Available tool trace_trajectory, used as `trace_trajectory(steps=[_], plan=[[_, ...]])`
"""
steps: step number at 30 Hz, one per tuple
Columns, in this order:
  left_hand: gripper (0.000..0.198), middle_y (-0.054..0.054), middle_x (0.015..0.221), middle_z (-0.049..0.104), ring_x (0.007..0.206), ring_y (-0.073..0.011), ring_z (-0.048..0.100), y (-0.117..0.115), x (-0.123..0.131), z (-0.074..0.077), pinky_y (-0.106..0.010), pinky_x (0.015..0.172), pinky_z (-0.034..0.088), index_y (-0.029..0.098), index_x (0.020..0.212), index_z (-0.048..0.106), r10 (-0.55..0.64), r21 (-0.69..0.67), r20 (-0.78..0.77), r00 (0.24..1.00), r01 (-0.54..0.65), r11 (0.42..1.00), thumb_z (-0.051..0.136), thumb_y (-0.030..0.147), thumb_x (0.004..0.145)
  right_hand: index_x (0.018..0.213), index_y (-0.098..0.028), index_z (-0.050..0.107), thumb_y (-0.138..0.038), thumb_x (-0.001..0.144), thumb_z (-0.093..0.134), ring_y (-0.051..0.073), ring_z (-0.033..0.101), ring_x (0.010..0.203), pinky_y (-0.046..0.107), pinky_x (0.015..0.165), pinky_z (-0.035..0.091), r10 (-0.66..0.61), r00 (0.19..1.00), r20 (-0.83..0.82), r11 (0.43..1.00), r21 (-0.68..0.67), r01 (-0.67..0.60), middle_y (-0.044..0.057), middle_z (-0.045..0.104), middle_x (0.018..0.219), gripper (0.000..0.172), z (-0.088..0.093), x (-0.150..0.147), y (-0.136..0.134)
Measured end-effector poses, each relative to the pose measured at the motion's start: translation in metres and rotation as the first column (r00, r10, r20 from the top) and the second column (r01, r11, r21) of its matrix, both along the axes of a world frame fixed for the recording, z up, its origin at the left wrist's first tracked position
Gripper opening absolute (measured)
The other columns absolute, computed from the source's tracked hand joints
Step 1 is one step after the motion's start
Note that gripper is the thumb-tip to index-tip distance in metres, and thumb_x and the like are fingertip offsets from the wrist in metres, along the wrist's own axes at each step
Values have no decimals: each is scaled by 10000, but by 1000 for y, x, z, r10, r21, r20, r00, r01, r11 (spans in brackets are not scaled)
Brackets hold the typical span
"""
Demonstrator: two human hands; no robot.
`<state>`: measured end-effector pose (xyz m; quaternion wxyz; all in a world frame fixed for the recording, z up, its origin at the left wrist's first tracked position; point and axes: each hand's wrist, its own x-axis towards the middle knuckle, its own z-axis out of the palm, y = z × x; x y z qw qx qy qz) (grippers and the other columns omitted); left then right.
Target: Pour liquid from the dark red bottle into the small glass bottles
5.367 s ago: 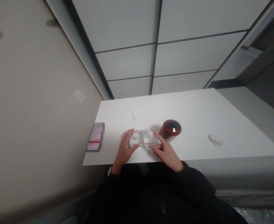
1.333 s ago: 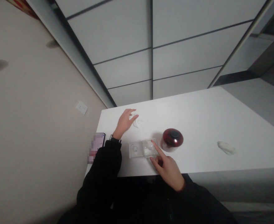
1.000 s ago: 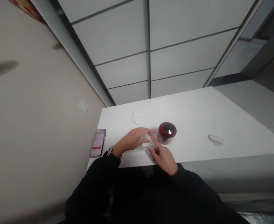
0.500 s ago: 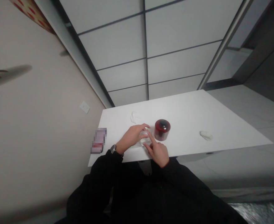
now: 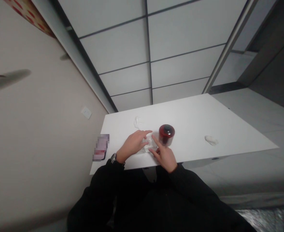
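Note:
A small clear container [image 5: 150,141] rests on the white table [image 5: 187,119], partly hidden by my fingers. My left hand [image 5: 135,141] has it from the left, index finger along its far side and thumb on its near part. From the right my right hand [image 5: 165,156] grips it, with index finger and thumb apart on its edge. Just right of the container stands a round dark-red tub [image 5: 166,135] with a black knob on top. What is inside the container is too blurred to make out.
A crumpled white tissue [image 5: 211,140] lies to the right, and a thin, pale crumpled scrap [image 5: 137,121] behind my left hand. A phone-like object [image 5: 100,147], pixelated, lies at the left edge. White panelled doors [image 5: 127,77] rise behind the table.
The fingers of my left hand have spread and drawn back from the container's top, uncovering more of it. My right hand stays at its right side. The view has shifted slightly.

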<state>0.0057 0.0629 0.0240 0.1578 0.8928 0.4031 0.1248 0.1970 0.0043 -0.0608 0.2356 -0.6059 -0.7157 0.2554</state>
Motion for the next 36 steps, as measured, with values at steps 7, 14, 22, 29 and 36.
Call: trace_trajectory(steps=[7,14,22,29,36], plan=[[958,-150,1616,383,1443,-338,503,-5,1,3,-532,1178,471,361,1684,145,-89,-109,129,988,103,989,744,329,937,1643,-263,381,-429,1023,635,207,739,649,285,678,540,8,998,-66,1000,13,-7,-7,774,727,690,1,3,1],[1037,-147,1699,214,1393,-326,552,-5,1,5,-553,1199,460,394,1689,84,-65,-90,144,987,79,993,699,161,888,1625,-254,419,-421,1018,652,208,743,679,277,690,526,-1,999,-43,1000,5,1,-9,767,711,671,4,3,0],[943,-136,1725,253,1540,-326,396,3,2,9,-546,1234,414,349,1673,207,-81,-107,174,981,101,989,701,146,896,1628,-287,412,-431,1012,651,202,727,662,278,669,512,-9,1000,-3,1000,18,9,-14,763,725,676,4,3,0],[521,-57,1114,746,1012,-223,695,2,10,8,-442,1010,572,223,1428,598,63,-61,155,986,-54,997,745,233,928,1624,-298,419,-459,1003,644,197,721,646,266,635,489,-14,999,-34,1000,16,14,-19,753,728,680,-2,3,1],[439,-40,1135,755,954,-178,735,-3,12,22,-356,935,623,244,1345,631,249,-103,370,895,-227,968,745,296,924,1613,-293,441,-466,1008,627,200,716,632,271,608,472,-4,998,-59,999,36,6,-24,738,693,656,-6,3,1]])
